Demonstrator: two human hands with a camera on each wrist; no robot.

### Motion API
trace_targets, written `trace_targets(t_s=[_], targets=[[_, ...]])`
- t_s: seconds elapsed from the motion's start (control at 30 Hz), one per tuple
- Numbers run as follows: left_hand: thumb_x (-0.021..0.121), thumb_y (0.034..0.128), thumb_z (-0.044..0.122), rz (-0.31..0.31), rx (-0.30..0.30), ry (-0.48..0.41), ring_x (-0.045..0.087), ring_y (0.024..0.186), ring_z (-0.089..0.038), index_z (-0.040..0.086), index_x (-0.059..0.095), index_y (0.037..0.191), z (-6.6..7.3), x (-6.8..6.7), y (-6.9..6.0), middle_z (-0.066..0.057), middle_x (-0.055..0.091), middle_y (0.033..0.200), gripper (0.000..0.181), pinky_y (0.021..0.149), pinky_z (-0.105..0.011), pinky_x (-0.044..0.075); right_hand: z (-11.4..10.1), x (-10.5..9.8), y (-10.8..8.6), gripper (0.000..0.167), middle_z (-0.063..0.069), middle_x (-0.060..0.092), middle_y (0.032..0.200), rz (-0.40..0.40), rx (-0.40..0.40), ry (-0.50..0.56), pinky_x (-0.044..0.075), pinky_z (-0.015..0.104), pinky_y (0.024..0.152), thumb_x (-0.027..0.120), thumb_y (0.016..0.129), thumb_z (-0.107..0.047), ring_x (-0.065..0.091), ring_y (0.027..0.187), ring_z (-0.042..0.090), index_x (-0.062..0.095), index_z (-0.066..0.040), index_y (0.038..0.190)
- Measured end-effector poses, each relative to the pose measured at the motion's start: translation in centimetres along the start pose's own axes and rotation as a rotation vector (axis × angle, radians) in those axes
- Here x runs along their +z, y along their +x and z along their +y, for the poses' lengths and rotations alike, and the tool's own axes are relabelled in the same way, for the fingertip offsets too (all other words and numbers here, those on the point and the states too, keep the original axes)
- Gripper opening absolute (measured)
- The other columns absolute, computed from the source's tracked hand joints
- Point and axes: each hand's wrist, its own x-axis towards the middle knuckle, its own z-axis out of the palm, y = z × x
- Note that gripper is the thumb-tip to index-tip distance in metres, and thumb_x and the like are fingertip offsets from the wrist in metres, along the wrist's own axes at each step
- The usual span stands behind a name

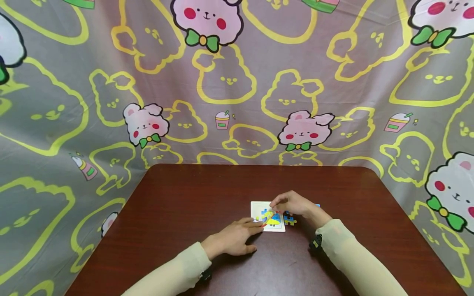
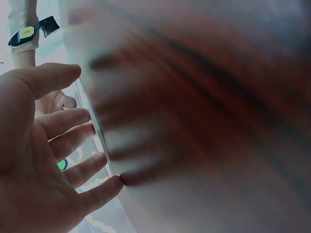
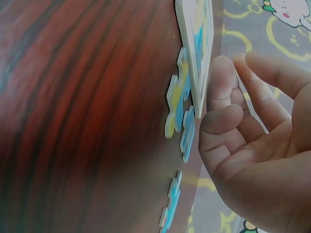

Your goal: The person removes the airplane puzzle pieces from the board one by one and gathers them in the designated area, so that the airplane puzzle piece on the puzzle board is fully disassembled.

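A square jigsaw board point(image 1: 256, 206) with a pale frame lies on the table, a yellow and blue picture partly filled in on it. My left hand point(image 1: 237, 236) rests at its left side with fingers extended, fingertips on its edge. Over the board's upper right corner, my right hand point(image 1: 294, 204) hovers with curled fingers, thumb close to the index fingertip. Whether a piece is between those fingertips is not clear in either view. A yellow and blue jigsaw piece point(image 1: 290, 220) lies right of the board. The right wrist view shows a blue piece point(image 3: 188, 133) beside it.
Another blue piece point(image 3: 171, 204) lies farther right, partly behind my right hand in the head view. The dark red-brown table point(image 1: 192, 193) ends at a curtain point(image 1: 252, 111) printed with cartoon animals. Both wrists wear black straps.
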Motion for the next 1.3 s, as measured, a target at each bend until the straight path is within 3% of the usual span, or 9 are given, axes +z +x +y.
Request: trace_targets(t_s=[0.17, 0.4, 0.8, 1.3], targets=[[0.065, 0.0929, 0.042, 0.000, -0.003, -0.003, 0.040, 0.146, -0.024, 0.022, 0.049, 0.149, 0.0, 0.0, 0.2, 0.008, 0.043, 0.157, 0.061, 0.113, -0.044, 0.043, -0.2, 0.3, 0.4, 0.022, 0.016, 0.074, 0.086, -0.005, -0.011, 0.002, 0.042, 0.027, 0.050, 0.069, 0.093, -0.018, 0.067, 0.072, 0.019, 0.074, -0.004, 0.109], [0.065, 0.0933, 0.042, -0.006, -0.006, -0.011, 0.039, 0.146, -0.024, 0.022, 0.049, 0.149, -0.1, -0.1, 0.4, 0.009, 0.042, 0.158, 0.061, 0.112, -0.045, 0.043, -0.3, 1.0, 1.0, 0.021, 0.013, 0.075, 0.094, 0.005, -0.001, 0.008, 0.042, 0.027, 0.050, 0.067, 0.094, -0.016, 0.069, 0.073, 0.020, 0.074, -0.003, 0.108], [0.066, 0.0926, 0.042, 0.011, -0.004, 0.009, 0.040, 0.146, -0.025, 0.022, 0.049, 0.149, -0.2, 0.0, 0.6, 0.009, 0.043, 0.157, 0.062, 0.114, -0.043, 0.042, -0.3, 1.1, 1.4, 0.019, 0.013, 0.076, 0.093, 0.019, 0.017, 0.007, 0.041, 0.027, 0.049, 0.067, 0.093, -0.015, 0.068, 0.072, 0.019, 0.074, -0.004, 0.107], [0.065, 0.0928, 0.042, 0.021, 0.011, 0.018, 0.040, 0.146, -0.024, 0.021, 0.049, 0.149, -0.4, 0.3, 0.7, 0.008, 0.043, 0.157, 0.062, 0.113, -0.043, 0.042, -0.4, 1.1, 1.6, 0.016, 0.007, 0.073, 0.086, 0.012, 0.025, 0.002, 0.039, 0.024, 0.048, 0.063, 0.092, -0.008, 0.066, 0.071, 0.016, 0.073, -0.003, 0.105]])
